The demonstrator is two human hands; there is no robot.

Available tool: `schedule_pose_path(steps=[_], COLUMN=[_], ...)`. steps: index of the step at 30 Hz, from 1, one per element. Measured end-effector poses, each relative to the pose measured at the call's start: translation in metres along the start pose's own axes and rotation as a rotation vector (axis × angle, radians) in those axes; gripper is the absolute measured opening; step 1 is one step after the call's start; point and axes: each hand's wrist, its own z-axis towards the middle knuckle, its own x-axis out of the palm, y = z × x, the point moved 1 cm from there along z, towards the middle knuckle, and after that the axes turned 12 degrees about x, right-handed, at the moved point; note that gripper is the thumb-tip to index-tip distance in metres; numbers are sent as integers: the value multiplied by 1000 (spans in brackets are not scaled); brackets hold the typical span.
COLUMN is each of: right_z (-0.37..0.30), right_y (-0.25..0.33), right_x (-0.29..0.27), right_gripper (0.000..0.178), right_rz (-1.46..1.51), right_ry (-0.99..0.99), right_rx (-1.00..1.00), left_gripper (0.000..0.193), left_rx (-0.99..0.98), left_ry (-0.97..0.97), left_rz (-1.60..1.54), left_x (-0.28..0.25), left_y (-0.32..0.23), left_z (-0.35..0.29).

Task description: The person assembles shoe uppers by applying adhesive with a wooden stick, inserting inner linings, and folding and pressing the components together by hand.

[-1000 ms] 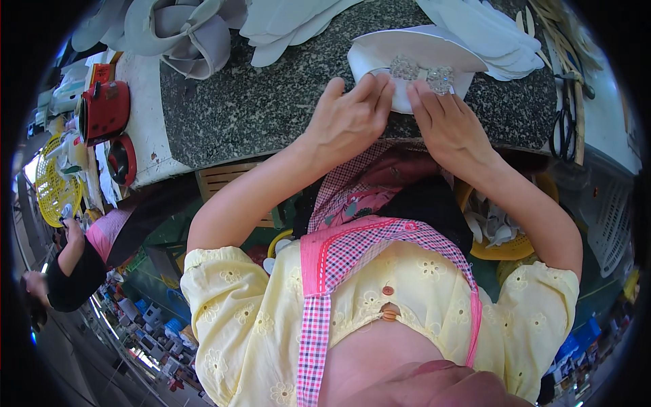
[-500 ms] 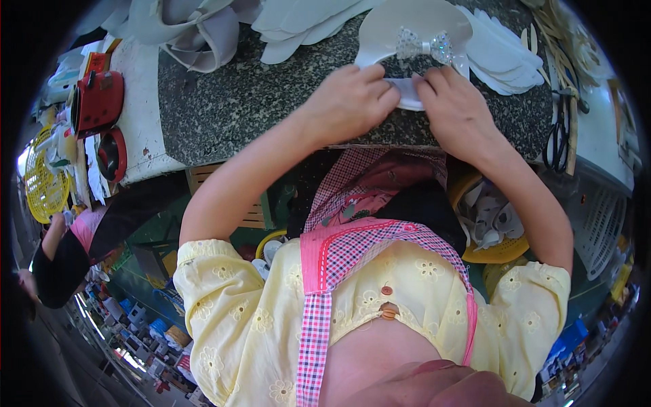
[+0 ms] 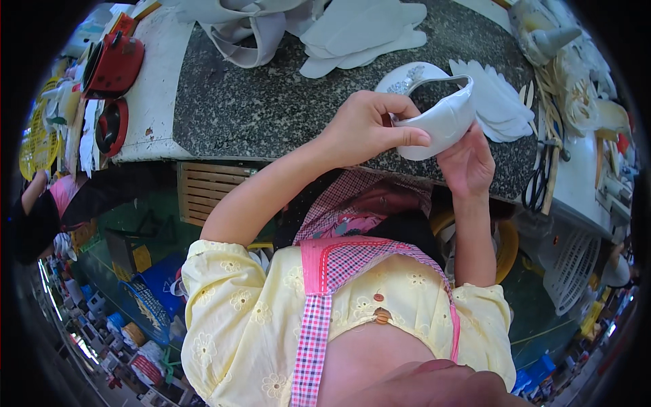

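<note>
A white shoe upper (image 3: 444, 127) with a glittery bow-shaped ornament is held just above the near part of the speckled stone slab (image 3: 271, 112). My left hand (image 3: 380, 125) pinches its rim, thumb outside and fingers curled inside the opening. From the right and below, my right hand (image 3: 469, 163) grips the upper's closed end; its fingertips are partly hidden behind the upper. White insole-shaped pieces (image 3: 495, 102) lie fanned out just beyond my right hand. More such flat pieces (image 3: 366, 34) are piled at the back, beside several white uppers (image 3: 254, 37).
Black-handled scissors (image 3: 537, 176) and thin sticks lie at the slab's right edge, near plastic-wrapped bundles (image 3: 576, 81). Red containers (image 3: 115, 68) stand on the white tabletop at left. Below the table are a wooden slatted crate (image 3: 210, 193) and a yellow basket (image 3: 507, 251). Another person's arm (image 3: 34, 193) shows far left.
The upper has been turned so that its opening and rounded end show, and tilted up. My right hand has shifted beneath its end, palm turned up. My view has swung slightly.
</note>
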Motion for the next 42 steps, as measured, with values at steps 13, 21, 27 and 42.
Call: schedule_pose_path(steps=[13,21,27,42], right_z=[13,3,6,4], right_y=[10,15,11,31], right_x=[5,-10,0,-17], right_gripper=[31,32,21,14], right_rz=[-2528,-2657,-2804,-2526], right_ry=[155,-66,33,-114], right_rx=[-271,-438,-601,-399], left_gripper=[38,15,16,18], left_rx=[793,747,587,352], left_ry=[30,589,473,156], left_rz=[1251,1716,1724,1226], left_x=[-2,29,45,46], left_y=[43,21,16,28], left_z=[-2,17,18,22])
